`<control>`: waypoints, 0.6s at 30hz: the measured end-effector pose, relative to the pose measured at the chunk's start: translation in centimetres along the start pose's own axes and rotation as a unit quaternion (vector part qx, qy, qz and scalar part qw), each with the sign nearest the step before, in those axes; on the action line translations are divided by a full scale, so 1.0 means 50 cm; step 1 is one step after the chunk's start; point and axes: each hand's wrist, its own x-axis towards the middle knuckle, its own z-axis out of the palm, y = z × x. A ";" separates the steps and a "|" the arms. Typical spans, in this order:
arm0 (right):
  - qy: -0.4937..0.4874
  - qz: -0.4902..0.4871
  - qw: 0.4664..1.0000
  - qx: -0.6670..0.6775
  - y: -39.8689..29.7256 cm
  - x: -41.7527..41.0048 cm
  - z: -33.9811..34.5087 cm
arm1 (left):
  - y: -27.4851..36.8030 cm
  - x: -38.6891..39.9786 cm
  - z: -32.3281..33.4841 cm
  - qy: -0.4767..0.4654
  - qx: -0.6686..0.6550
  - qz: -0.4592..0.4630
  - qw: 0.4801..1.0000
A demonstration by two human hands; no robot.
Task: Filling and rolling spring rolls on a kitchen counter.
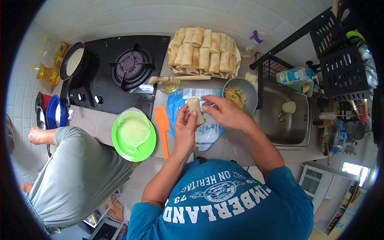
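My left hand (pixel 186 121) holds a pale filled pancake roll (pixel 195 108) upright between thumb and fingers. Close by on the right is my right hand (pixel 228 111), its fingers bent and apart, with nothing seen in them; whether a fingertip touches the roll I cannot tell. Beneath both hands lies a blue and white plastic bag (pixel 210 132) on the counter. A grey bowl (pixel 253 90) of chopped yellow filling (pixel 234 96) sits just beyond my right hand, a utensil leaning in it. Behind the bag, a patterned tray (pixel 183 71) bears several stacked rolls (pixel 204 61).
Left of the bag are an orange spatula (pixel 162 129) and a green plate (pixel 117 141) with thin pancakes (pixel 134 128). A wooden brush (pixel 180 78) rests across an oil bowl (pixel 168 86). A co-worker's hand (pixel 36 135) is near a frying pan (pixel 73 61) and gas hob (pixel 102 81); a sink (pixel 270 129) lies right.
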 end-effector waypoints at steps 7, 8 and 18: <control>-0.039 0.012 0.952 0.303 0.048 -0.006 -0.018 | 0.039 -0.044 0.028 -0.099 0.100 0.033 0.990; -0.109 0.020 0.943 0.313 0.049 -0.004 -0.016 | 0.038 -0.047 0.031 -0.109 0.103 0.035 0.988; -0.088 0.073 0.919 0.377 0.107 -0.032 -0.013 | 0.025 -0.032 0.069 -0.077 0.089 -0.129 0.985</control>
